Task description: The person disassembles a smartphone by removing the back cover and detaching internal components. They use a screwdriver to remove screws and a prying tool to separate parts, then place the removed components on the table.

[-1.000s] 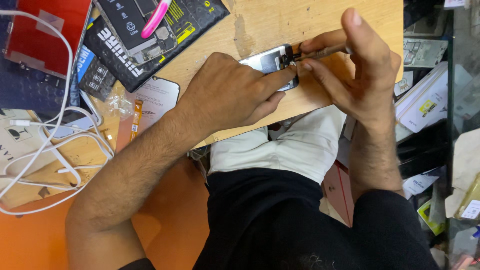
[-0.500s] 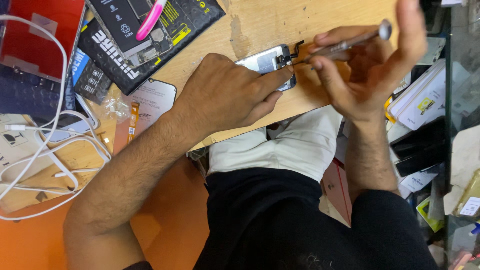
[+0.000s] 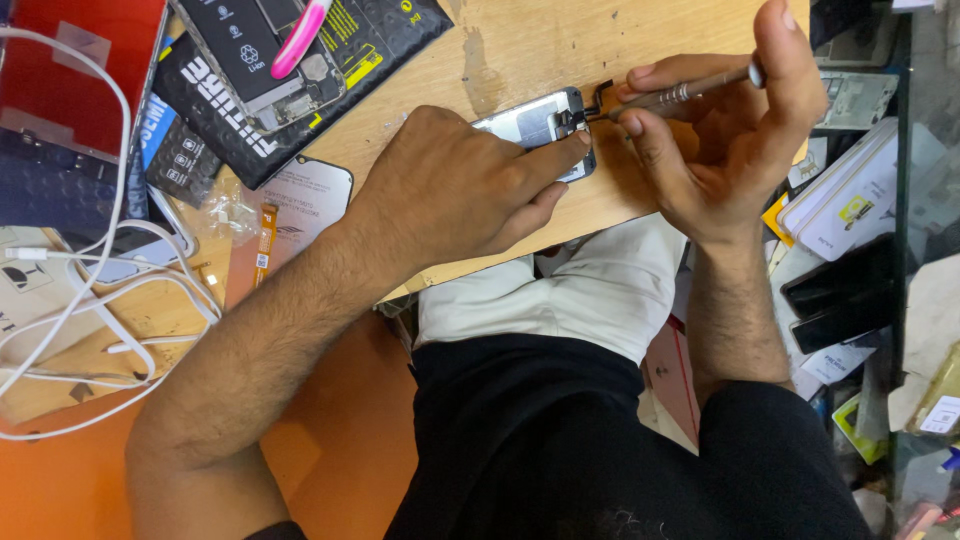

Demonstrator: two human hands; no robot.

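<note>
My left hand (image 3: 455,185) lies flat over a small opened phone screen assembly (image 3: 540,122) on the wooden board (image 3: 560,40), its fingers pinning the part down. My right hand (image 3: 715,140) grips a thin metal screwdriver (image 3: 680,93) between thumb and fingers, with the index finger resting on the handle's end. The tool's tip sits at the right edge of the phone part, by a small black connector (image 3: 600,95). Most of the phone part is hidden under my left hand.
A black battery package (image 3: 350,50) with an opened phone and a pink pry tool (image 3: 298,40) lies at the upper left. White cables (image 3: 90,290) loop at the left beside a red box (image 3: 80,70). Phones and boxes (image 3: 840,210) crowd the right side.
My right hand has turned and raised its index finger onto the screwdriver's end. The screwdriver now lies flatter, tip still at the phone part. My left hand has stayed in place.
</note>
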